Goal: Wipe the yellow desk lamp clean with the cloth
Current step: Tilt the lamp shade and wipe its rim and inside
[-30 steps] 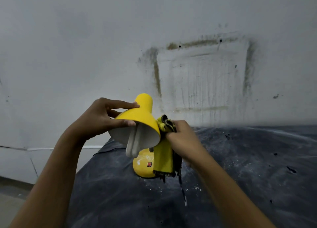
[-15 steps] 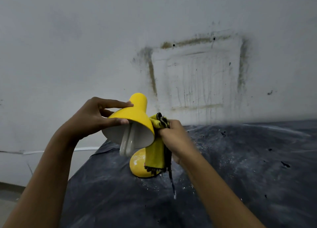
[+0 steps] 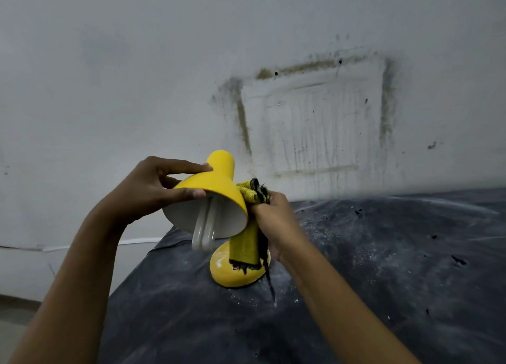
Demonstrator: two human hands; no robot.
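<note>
Left hand: the left hand (image 3: 147, 188) is gripping the shade (image 3: 219, 185) of the yellow desk lamp (image 3: 232, 277), with the thumb lying along the rim and a finger stretching over the top, and is tilting the open mouth toward the person.
Right hand: the right hand (image 3: 276, 221) is closing around the bunched cloth (image 3: 245, 244), just right of the left hand and tucked behind the shade.
Cloth: it is wrapping what seems to be the lamp's stem, which is itself hidden; its frayed dark edge is hanging down over the base below the right hand.
Bulb: a white bulb (image 3: 204, 235) is sticking out of the shade, below the left hand's thumb.
Step in hand: the person is probably rubbing the stem between shade and base while the left hand is steadying the lamp.
Next move: the cloth probably needs sliding along the stem or out onto the shade, with the left hand holding firm so that the base is not skidding.
In the way: the protruding bulb is crowding any wipe inside the shade, and the dangling threads are trailing over the base.
Bench: the dark, dust-flecked bench (image 3: 383, 268) is carrying the lamp and stretching away right of the right hand.
Wall: beyond both hands, a pale wall (image 3: 109, 76) is showing a rectangular grimy stain (image 3: 315, 122).
</note>
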